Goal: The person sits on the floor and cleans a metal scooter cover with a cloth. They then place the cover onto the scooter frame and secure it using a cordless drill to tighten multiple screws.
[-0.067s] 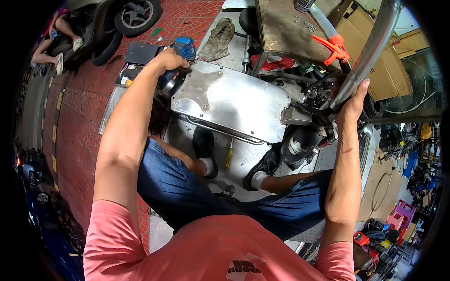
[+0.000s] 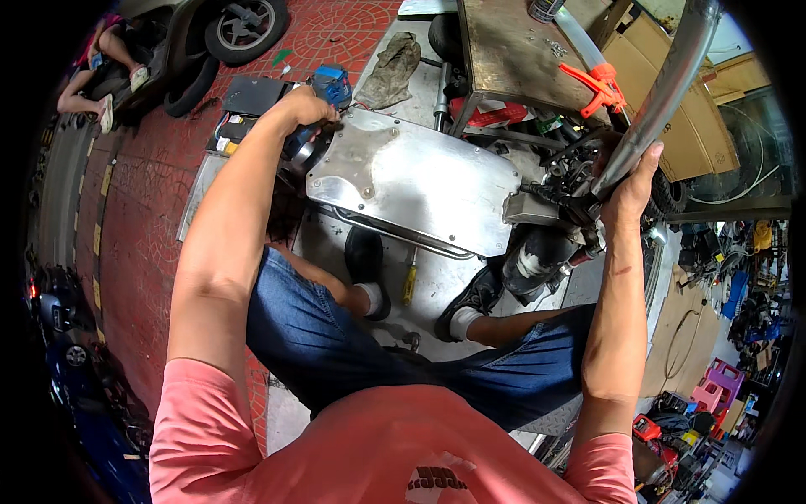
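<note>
Steel plate (image 2: 416, 181) still sat unfastened on the frame while our left hand (image 2: 306, 107) clasped its far corner and our right hand (image 2: 628, 189) gripped the grey pipe (image 2: 663, 92).

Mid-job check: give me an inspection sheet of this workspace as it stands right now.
Surface: grey floor plate beside red paving.
Job's things: bare metal panel with bolt holes; curved metal pipe.
Clutter: yellow-handled screwdriver, dirty rag, orange clamp, blue box.
Hands: left hand on the panel's far-left end; right hand gripping the pipe's lower end.
Cables: wires in the open case, thin loop at right.
Surroundings: scooter wheel, cardboard, another person's legs.
</note>
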